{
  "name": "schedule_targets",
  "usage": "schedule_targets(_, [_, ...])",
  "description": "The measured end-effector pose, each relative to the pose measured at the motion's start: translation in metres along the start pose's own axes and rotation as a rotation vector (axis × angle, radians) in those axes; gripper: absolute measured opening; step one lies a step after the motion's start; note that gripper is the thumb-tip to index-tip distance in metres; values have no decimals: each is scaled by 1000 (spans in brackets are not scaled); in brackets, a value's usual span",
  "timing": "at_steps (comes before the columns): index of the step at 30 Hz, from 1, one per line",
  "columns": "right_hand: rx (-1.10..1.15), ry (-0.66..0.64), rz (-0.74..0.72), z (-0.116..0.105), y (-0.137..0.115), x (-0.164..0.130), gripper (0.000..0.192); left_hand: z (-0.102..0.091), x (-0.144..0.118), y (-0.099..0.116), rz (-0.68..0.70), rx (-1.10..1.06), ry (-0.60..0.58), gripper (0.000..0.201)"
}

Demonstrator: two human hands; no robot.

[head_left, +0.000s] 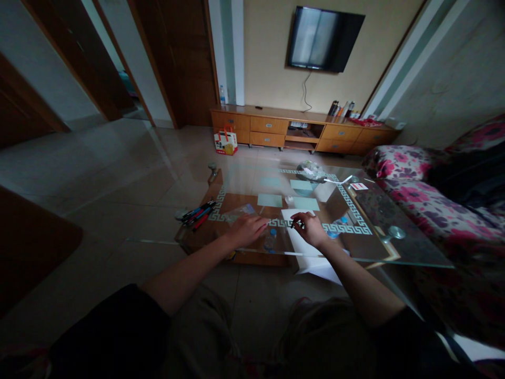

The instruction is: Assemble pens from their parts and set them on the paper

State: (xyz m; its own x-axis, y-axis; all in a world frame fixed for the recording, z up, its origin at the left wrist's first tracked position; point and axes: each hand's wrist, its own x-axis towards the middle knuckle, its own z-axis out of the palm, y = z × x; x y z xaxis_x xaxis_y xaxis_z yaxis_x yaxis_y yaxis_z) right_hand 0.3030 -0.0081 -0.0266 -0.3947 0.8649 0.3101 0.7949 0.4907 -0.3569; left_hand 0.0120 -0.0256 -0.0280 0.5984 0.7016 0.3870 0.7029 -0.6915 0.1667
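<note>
Bench: a glass-topped bench [394, 247] fills the centre and right of the frame, with a pale key-pattern border and a wooden shelf showing through the glass.
White paper: a white sheet [300, 239] lies at the centre of the frame and hangs over the near edge of the glass.
Right hand: the right hand [311, 227] rests on the white sheet, fingers curled together; something small and dark may be pinched in them, but I cannot tell.
Left hand: the left hand [246, 229] lies flat on the glass just left of the sheet, fingers loosely together, holding nothing.
Pens: a bundle of pens [197, 213] sits at the left edge of the bench, tips poking past the rim.
Green cards: pale green cards [270, 200] lie beyond the hands, towards mid-frame.
Risk, paper: the overhanging sheet could slide off onto the floor if the right hand lifts or drags it.
Risk, pens: a sweep of the left arm could roll the pens off the edge.
Risk, light: the room is dim, so small things are easy to miss.
Writing: a red and white bag [225, 141] on the floor, upper centre, carries print too small to read; no other label is legible.
</note>
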Motion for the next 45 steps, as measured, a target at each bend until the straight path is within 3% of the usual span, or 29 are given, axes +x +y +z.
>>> schedule_targets(37, [-42, -26, 5, 0, -2, -2, 25, 2, 1, -1, 13, -16, 11, 31])
schedule_targets(45, [-102, 130, -97, -14, -24, 1, 44, 2, 0, -1, -13, -45, 14, 30])
